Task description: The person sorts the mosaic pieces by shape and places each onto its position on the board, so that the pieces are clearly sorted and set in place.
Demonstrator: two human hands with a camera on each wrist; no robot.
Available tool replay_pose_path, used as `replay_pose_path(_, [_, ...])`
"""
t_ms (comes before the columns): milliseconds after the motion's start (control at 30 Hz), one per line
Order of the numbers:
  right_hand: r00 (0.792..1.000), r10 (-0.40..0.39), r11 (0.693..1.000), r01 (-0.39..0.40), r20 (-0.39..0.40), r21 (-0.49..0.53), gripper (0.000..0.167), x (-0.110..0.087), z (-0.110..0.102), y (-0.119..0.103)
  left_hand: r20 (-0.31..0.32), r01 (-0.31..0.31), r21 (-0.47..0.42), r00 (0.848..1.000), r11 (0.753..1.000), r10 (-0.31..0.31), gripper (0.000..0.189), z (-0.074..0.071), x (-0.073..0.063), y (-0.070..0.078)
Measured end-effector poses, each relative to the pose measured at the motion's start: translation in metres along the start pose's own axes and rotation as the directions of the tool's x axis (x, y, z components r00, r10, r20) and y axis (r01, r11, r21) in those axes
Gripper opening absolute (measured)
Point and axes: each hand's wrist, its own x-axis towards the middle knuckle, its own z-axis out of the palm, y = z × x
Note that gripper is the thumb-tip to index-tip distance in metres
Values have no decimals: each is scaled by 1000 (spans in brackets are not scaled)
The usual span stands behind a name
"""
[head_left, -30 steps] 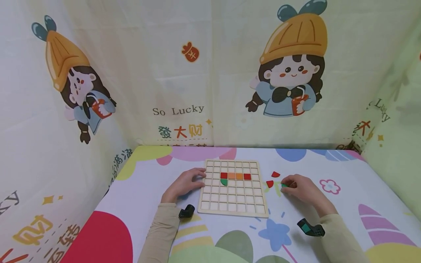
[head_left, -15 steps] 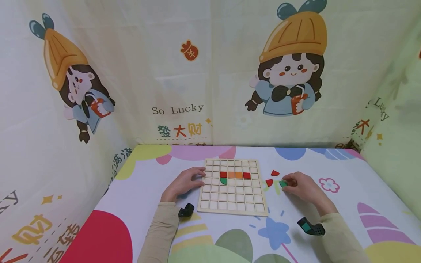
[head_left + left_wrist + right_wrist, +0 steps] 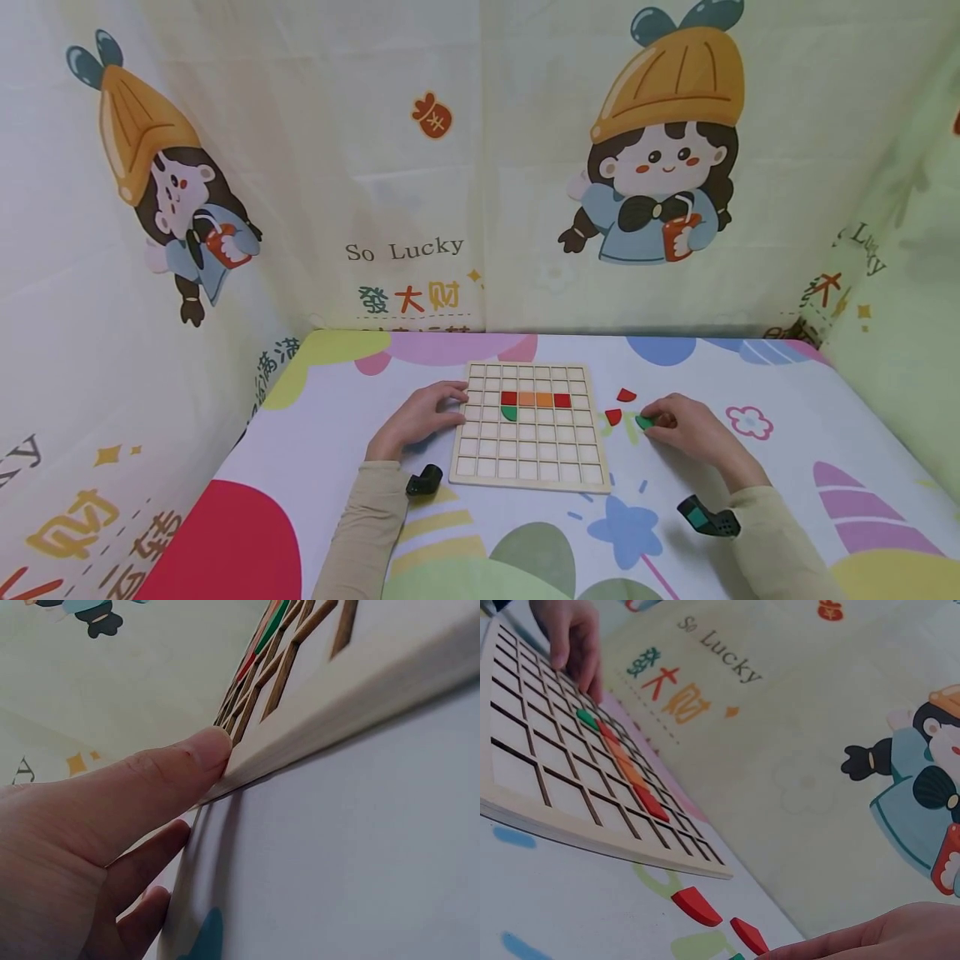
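A square wooden grid board (image 3: 531,486) lies on the patterned table. One row of it holds a red square (image 3: 509,398), two orange squares (image 3: 536,400) and another red square (image 3: 562,401); a green quarter-circle tile (image 3: 510,412) sits below the left red one. My left hand (image 3: 420,418) rests its thumb and fingertips along the board's left edge, and the left wrist view shows the thumb (image 3: 206,750) against the wooden rim. Right of the board, my right hand (image 3: 692,429) pinches a second green tile (image 3: 643,422) by its side, close over the table. Only its tip shows in the right wrist view.
Two red quarter-circle tiles (image 3: 626,395) (image 3: 697,906) lie between the board and my right hand. A printed cloth wall (image 3: 525,283) stands behind the table's back edge. Each wrist carries a small black device (image 3: 708,517).
The green tile at my right fingertips was mostly covered by the fingers a second ago and now shows more. My left hand and the board stay in place.
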Motion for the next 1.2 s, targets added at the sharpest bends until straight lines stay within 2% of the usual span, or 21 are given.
replay_pose_path(433, [999,-48,999,48,-20,-17,26,0,1,0,2,-15,7,1000,1000,15,28,-1,-1,1])
replay_pose_path(633, [994,-61,998,61,-86,-7,28,2,-2,-5,3,-25,14,1000,1000,25,28,-2,-2,2])
replay_pose_path(967, [973,-124,992,125,-194,-8,25,1,-7,-27,9,-6,12,1000,1000,6,29,-1,0,2])
replay_pose_path(1200, [952,-192,980,199,-240,5,25,0,-8,-41,9,-32,-3,999,999,32,29,-2,-1,3])
